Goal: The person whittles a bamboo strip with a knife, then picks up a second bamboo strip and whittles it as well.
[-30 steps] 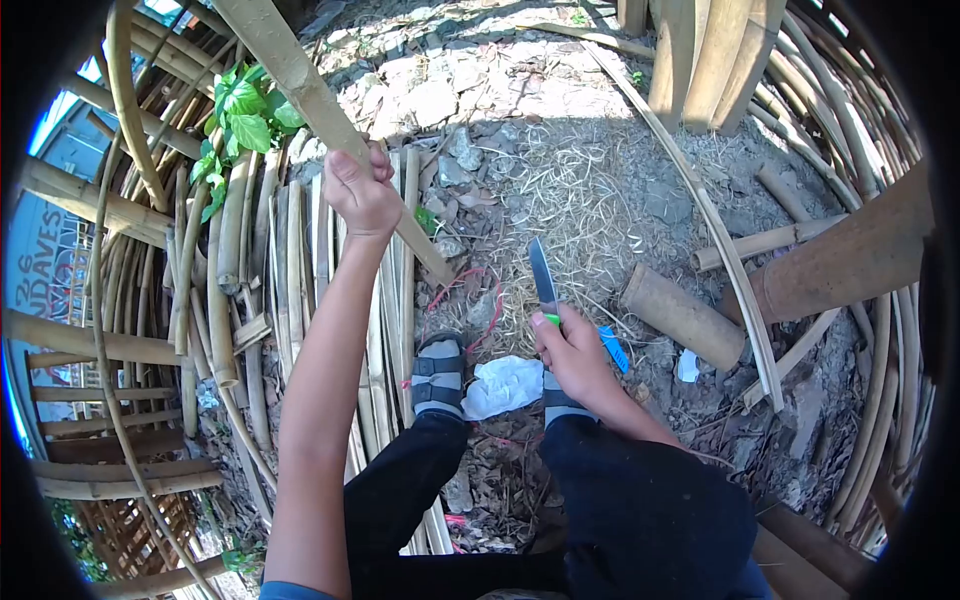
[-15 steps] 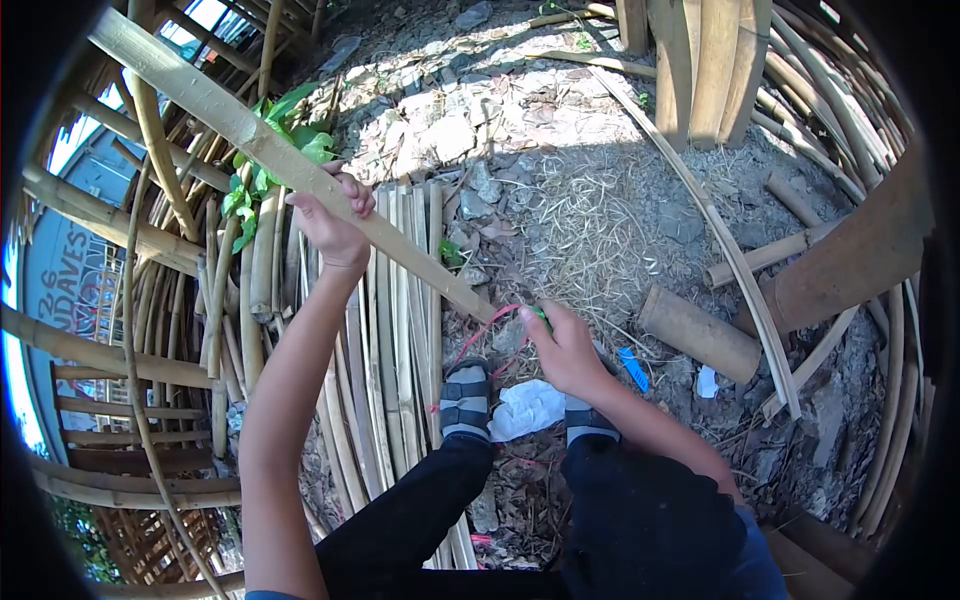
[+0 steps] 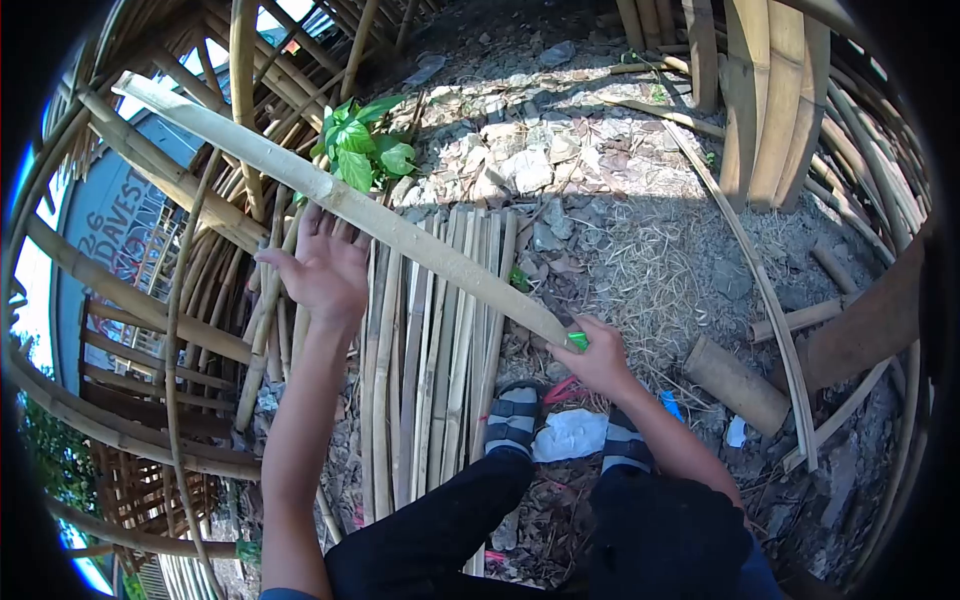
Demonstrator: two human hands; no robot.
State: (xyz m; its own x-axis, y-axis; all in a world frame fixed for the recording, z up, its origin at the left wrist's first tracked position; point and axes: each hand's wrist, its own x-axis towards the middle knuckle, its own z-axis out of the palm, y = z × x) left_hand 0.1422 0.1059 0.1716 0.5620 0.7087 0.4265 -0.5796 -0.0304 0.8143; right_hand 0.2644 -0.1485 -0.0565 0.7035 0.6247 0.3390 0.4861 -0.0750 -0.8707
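Note:
A long, flat bamboo strip (image 3: 410, 240) slants from the upper left down to the middle of the view. My right hand (image 3: 597, 355) is closed around its lower end, with a small green object (image 3: 578, 341) showing at the fingers. Palm up, my left hand (image 3: 325, 275) is open under the strip, its fingers apart and their tips partly hidden behind it. Pink ribbon (image 3: 560, 390) lies below my right hand, near my sandals (image 3: 512, 420).
Many split bamboo strips (image 3: 440, 350) lie stacked on the ground at centre left. Bamboo framework (image 3: 150, 320) stands left, beside a green plant (image 3: 355, 150). A thick bamboo piece (image 3: 737, 385), a long strip (image 3: 745, 255) and upright poles (image 3: 775, 100) are on the right. White paper (image 3: 571, 435) lies between my feet.
My left hand has opened and come off the strip's top, dropping below it. My right hand now grips the strip's lower end, and the view has shifted so the scene sits further right.

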